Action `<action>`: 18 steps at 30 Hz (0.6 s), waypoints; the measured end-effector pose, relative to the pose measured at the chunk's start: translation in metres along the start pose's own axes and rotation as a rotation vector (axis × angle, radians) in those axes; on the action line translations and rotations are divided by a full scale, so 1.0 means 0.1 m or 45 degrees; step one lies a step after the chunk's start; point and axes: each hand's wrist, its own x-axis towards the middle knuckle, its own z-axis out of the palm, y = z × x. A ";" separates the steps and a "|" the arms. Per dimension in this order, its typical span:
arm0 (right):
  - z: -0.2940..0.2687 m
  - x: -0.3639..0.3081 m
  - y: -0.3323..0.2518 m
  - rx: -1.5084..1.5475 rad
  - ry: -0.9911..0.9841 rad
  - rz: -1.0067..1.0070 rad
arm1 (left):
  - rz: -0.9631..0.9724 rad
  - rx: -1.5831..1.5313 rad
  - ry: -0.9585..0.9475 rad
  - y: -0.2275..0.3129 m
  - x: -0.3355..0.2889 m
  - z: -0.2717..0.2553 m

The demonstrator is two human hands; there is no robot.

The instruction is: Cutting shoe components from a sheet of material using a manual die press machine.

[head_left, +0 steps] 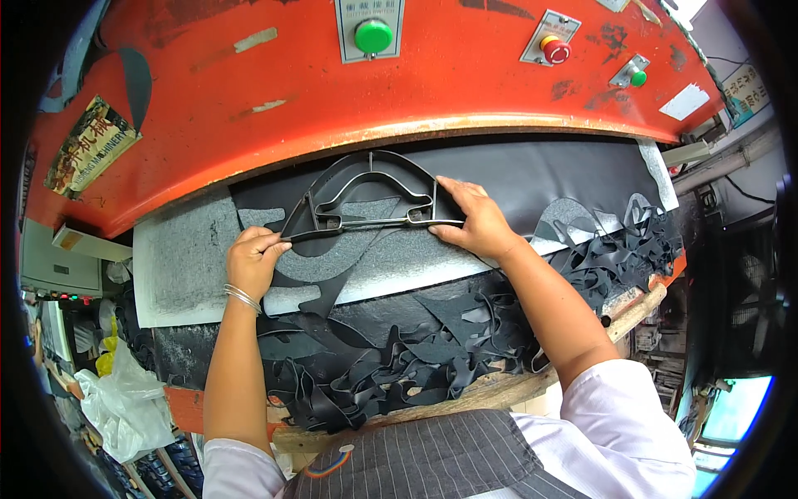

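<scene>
Both my hands grip a steel cutting die (372, 223), a dark metal outline with a curved top, a straight lower bar and inner braces. My left hand (252, 259), with bangles at the wrist, pinches its lower left corner. On the right side, my right hand (478, 218) has its fingers over the outer wall and its thumb at the lower corner. Beneath the die are a black leather sheet (565, 170) and a grey-white cutting pad (179, 270), which shows through cut-out gaps. Whether the die touches the leather, I cannot tell.
A red press beam (291, 91) spans the far side, carrying a large green button (373, 36), a red knob (555, 50) and a small green button (637, 78). Black leather scraps (399, 366) pile along the near edge, by a wooden rail (637, 313). A plastic bag (129, 407) hangs left.
</scene>
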 end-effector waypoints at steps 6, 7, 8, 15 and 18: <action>-0.11 -0.01 -0.08 -0.059 0.004 -0.100 | 0.029 0.043 0.052 0.08 -0.05 -0.05; -0.16 -0.02 -0.16 -0.121 0.012 -0.154 | 0.026 0.083 0.046 0.14 -0.06 -0.09; -0.26 -0.16 -0.26 -0.212 0.036 -0.121 | -0.038 0.048 0.064 0.20 -0.12 -0.14; -1.57 -0.86 0.18 1.210 1.568 0.005 | 0.088 -0.212 0.042 1.48 -0.58 -0.25; -2.29 -0.90 -0.06 1.047 2.178 -0.108 | 0.494 -0.253 -0.015 2.33 -0.66 -0.22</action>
